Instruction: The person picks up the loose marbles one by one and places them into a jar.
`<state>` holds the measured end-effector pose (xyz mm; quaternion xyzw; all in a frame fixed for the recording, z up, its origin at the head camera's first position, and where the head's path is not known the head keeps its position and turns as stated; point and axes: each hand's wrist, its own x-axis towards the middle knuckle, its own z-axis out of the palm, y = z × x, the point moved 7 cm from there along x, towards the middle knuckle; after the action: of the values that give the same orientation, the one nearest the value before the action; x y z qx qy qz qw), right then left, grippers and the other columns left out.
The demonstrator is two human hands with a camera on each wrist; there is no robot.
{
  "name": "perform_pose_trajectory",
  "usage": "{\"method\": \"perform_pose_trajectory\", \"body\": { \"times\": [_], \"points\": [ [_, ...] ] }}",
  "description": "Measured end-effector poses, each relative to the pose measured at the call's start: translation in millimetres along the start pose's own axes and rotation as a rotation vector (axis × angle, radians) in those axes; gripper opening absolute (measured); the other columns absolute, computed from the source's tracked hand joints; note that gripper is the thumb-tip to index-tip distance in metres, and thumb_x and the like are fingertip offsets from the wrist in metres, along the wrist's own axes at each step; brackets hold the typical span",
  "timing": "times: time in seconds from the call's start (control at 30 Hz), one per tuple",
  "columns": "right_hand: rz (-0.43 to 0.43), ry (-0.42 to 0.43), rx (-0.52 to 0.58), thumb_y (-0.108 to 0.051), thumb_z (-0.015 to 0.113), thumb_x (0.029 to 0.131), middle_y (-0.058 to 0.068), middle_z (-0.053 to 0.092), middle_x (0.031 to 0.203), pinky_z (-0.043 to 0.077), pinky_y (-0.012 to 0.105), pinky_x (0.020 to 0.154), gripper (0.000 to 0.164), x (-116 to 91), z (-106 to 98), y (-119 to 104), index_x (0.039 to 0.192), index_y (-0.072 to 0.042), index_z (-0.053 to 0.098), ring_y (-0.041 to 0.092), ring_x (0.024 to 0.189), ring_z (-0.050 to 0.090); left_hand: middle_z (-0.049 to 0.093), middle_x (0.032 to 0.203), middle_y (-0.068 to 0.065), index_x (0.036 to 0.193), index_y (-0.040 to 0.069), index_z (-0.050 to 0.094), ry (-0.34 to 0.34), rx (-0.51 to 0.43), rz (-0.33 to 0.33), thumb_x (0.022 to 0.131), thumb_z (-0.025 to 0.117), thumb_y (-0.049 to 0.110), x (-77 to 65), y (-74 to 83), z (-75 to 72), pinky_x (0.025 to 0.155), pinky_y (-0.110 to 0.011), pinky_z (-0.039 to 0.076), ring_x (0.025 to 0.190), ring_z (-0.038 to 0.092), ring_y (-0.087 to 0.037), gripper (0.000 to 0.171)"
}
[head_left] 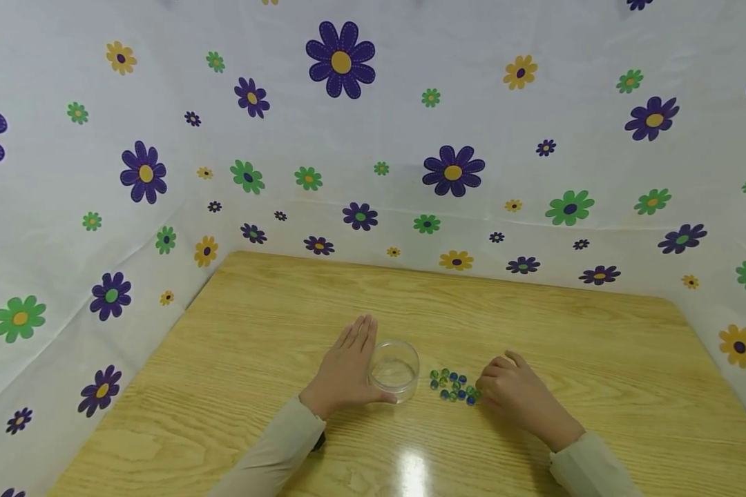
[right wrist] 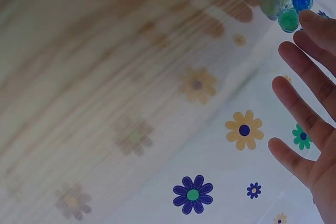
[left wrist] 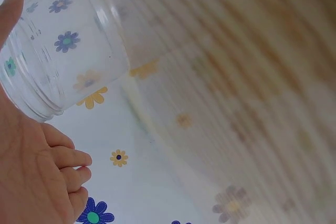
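Note:
A clear, round jar (head_left: 408, 376) stands upright on the table, with its open mouth up. My left hand (head_left: 347, 366) lies against its left side, fingers straight and together, the thumb reaching along its near side. In the left wrist view the jar (left wrist: 79, 45) sits between the thumb and the palm (left wrist: 34, 166). Right of the jar lies a loose group of blue and green glass marbles (head_left: 453, 386). At the right edge of that group is my right hand (head_left: 519, 395). Its fingers (right wrist: 307, 114) are spread in the right wrist view, close to the marbles (right wrist: 288, 20), with nothing visibly held.
The wooden table (head_left: 273, 304) has rounded far corners. A white cloth (head_left: 385, 124) printed with purple, green and orange flowers hangs behind it and along both sides. A bright light reflection lies on the tabletop near the front.

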<state>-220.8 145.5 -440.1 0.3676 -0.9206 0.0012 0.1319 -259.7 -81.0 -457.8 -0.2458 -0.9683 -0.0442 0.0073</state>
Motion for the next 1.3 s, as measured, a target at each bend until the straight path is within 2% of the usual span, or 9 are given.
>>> {"method": "perform_pose_trajectory", "body": {
  "times": [0.6, 1.3],
  "points": [
    [-0.013, -0.024, -0.012, -0.024, 0.084, 0.064, -0.005, 0.070, 0.081, 0.049, 0.053, 0.089, 0.019, 1.3, 2.2, -2.4, 0.078, -0.017, 0.072, 0.017, 0.086, 0.062, 0.015, 0.156, -0.020, 0.149, -0.005, 0.012, 0.016, 0.007, 0.005, 0.065, 0.059, 0.079, -1.0, 0.1, 1.8, 0.120, -0.041, 0.016, 0.146, 0.013, -0.029, 0.127],
    [-0.038, -0.003, -0.017, -0.025, 0.084, 0.064, -0.006, 0.069, 0.078, 0.050, 0.051, 0.086, 0.018, 0.0, 3.2, -0.9, 0.075, -0.019, 0.071, 0.015, 0.082, 0.062, 0.014, 0.157, -0.019, 0.149, -0.004, 0.012, 0.018, 0.018, 0.006, 0.065, 0.059, 0.079, 0.1, 0.0, 1.1, 0.120, -0.039, 0.016, 0.147, 0.012, -0.029, 0.127]
  ]
}}
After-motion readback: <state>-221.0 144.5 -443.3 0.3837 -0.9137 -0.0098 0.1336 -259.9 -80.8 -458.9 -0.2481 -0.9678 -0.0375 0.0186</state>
